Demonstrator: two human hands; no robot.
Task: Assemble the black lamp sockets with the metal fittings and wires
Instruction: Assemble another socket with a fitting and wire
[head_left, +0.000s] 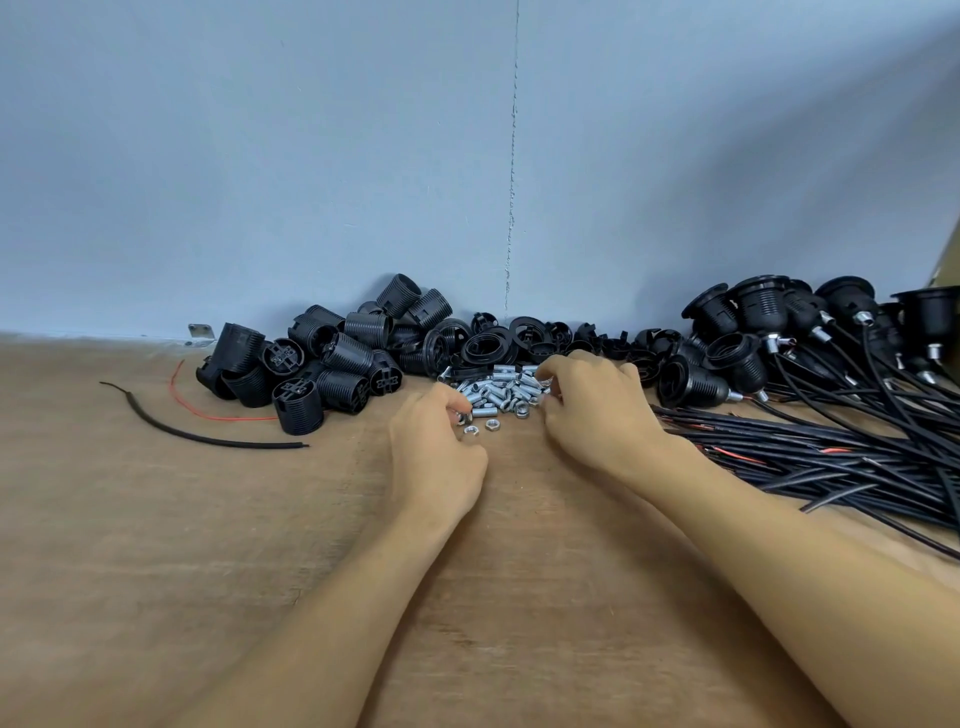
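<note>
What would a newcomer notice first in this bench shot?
Dead center, the left hand and right hand curl their fingers into a small pile of metal fittings on the wooden table. To the left, a heap of black socket shells lies against the wall. To the right, wired sockets trail into a thick bundle of black wires.

All I see of the person from here is two bare arms. The left hand (436, 457) and left forearm (332, 613) fill the lower middle of the frame. The right hand (592, 410) and right forearm (805, 571) fill the lower right. Both arms are uncovered to the frame's bottom edge. The fingertips are too small and blurred to describe.
</note>
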